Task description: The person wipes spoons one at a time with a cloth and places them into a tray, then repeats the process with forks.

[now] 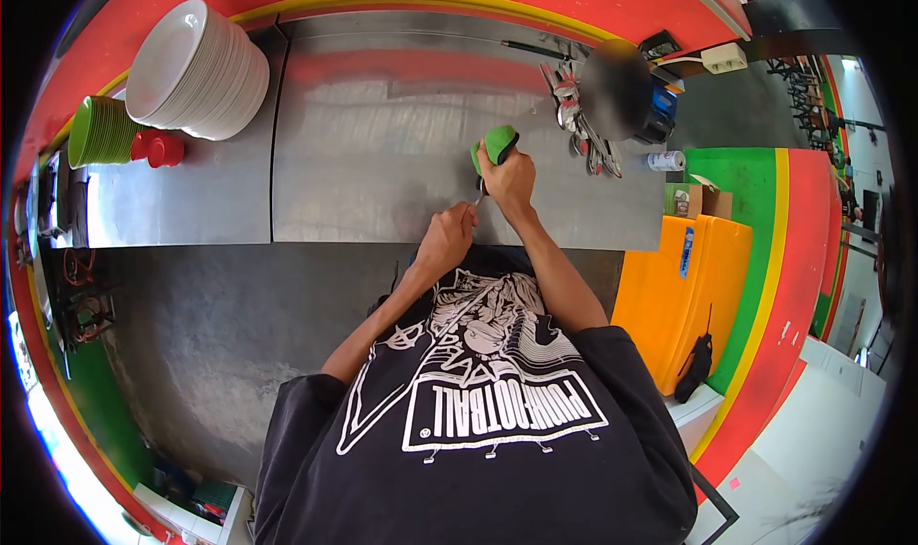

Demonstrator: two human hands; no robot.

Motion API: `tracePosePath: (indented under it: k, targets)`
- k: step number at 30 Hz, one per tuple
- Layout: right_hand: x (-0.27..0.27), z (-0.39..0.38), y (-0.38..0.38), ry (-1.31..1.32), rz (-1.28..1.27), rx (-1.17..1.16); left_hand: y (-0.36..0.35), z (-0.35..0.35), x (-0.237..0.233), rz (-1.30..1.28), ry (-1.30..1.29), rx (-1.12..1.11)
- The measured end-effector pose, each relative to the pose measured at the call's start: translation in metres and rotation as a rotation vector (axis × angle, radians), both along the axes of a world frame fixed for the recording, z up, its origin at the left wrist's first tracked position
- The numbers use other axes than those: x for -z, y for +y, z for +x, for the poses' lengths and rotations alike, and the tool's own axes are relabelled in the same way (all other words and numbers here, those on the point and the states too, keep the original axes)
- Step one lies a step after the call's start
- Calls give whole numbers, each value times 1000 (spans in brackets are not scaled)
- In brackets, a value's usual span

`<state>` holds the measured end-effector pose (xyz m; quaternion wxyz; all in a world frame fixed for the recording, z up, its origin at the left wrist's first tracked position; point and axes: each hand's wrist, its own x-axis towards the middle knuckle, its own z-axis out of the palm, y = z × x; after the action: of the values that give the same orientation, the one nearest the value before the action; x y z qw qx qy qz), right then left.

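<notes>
Right hand [510, 177] grips green item [496, 144] (left hand [447, 234] beside).

Lots of bright colours

The little thing [497, 143] in my right hand [512, 177] is green. My shirt [478, 421] is black with white pictures and letters. Tabletop [382, 163] shiny grey, plates [196, 67] white, bowls [100, 132] green, cups [158, 148] red.

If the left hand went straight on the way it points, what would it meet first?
Probably the right hand, close ahead of the left hand and holding a green object above the steel counter; depth is unclear.
</notes>
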<state>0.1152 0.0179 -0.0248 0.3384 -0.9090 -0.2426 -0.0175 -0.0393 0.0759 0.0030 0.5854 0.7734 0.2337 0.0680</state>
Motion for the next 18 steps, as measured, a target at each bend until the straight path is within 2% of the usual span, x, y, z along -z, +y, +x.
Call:
tracePosePath:
  k: [5,11,14,16,18]
  targets:
    - [7,18,-10,73,-26,69,2,12,-5,0,11,73]
    - [3,34,-17,191,109,191,4,32,-3,-6,15,137]
    - [4,47,-21,155,225,260,1,38,1,-18,-15,116]
    - [4,71,-37,21,297,370,2,38,-3,-46,-26,91]
    - [61,120,-92,23,321,589,11,31,-14,-100,0,73]
